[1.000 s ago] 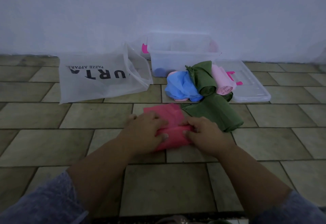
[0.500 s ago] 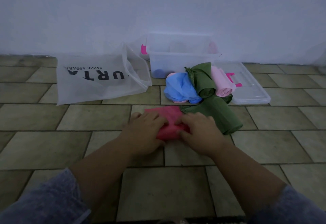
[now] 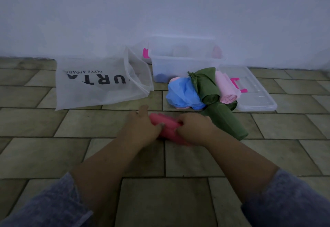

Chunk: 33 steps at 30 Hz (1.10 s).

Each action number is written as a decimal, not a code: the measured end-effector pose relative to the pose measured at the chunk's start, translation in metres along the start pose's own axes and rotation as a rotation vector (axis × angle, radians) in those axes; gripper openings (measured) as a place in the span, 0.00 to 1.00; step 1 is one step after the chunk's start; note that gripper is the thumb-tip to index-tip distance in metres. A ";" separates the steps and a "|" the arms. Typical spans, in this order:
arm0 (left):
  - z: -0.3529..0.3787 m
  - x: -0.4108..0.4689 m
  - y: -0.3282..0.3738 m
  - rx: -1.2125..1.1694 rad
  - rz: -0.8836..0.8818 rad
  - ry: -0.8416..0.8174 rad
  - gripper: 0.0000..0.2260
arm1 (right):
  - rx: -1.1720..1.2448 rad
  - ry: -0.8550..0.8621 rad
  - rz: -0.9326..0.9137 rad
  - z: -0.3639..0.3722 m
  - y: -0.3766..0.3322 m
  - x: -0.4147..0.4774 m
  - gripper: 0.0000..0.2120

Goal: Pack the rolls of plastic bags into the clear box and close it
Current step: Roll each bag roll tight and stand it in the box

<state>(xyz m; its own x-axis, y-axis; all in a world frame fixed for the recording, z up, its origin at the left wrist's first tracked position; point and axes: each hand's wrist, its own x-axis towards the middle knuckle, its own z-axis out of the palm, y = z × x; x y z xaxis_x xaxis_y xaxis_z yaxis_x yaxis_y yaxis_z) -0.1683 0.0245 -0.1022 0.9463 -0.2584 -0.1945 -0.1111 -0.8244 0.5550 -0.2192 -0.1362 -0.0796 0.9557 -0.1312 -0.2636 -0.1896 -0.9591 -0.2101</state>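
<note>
Fingers [image 3: 180, 119] of both hands curl round 1 red roll [image 3: 168, 126] on the floor [image 3: 89, 153], near centre: L hand [image 3: 142, 128] grips its left end, R hand [image 3: 195, 128] its right end. Just far-right of it is a heap of 2 green rolls [image 3: 205, 85], 1 blue roll [image 3: 185, 94] and 1 pink roll [image 3: 225, 87], all touching, btwn the hands and 1 clear box [image 3: 185, 64], open, by the wall. 1 lid [image 3: 257, 101] lies flat right of the heap. 1 printed clear bag [image 3: 100, 85] lies far left.
</note>
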 end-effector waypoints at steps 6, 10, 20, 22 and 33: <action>0.017 0.010 0.022 -0.476 -0.175 0.010 0.38 | 0.171 -0.223 -0.035 -0.012 -0.002 -0.002 0.11; 0.025 0.012 0.023 -0.825 -0.151 0.089 0.32 | 0.463 -0.195 -0.075 -0.002 0.009 -0.010 0.05; 0.015 0.024 0.040 -1.161 0.039 0.051 0.23 | 1.165 -0.360 -0.030 -0.013 0.021 -0.002 0.16; 0.004 0.033 0.050 -0.958 0.143 0.125 0.22 | 1.019 -0.321 -0.070 -0.029 0.022 0.004 0.11; -0.086 0.186 0.105 -0.115 0.054 0.117 0.37 | 0.964 0.125 0.141 -0.198 0.074 0.144 0.03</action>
<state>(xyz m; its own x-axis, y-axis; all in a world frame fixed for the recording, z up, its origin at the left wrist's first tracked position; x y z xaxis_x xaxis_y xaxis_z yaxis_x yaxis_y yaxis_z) 0.0218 -0.0672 -0.0106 0.9695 -0.2346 -0.0706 -0.1331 -0.7462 0.6522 -0.0506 -0.2758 0.0534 0.9164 -0.3078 -0.2559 -0.3538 -0.3238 -0.8775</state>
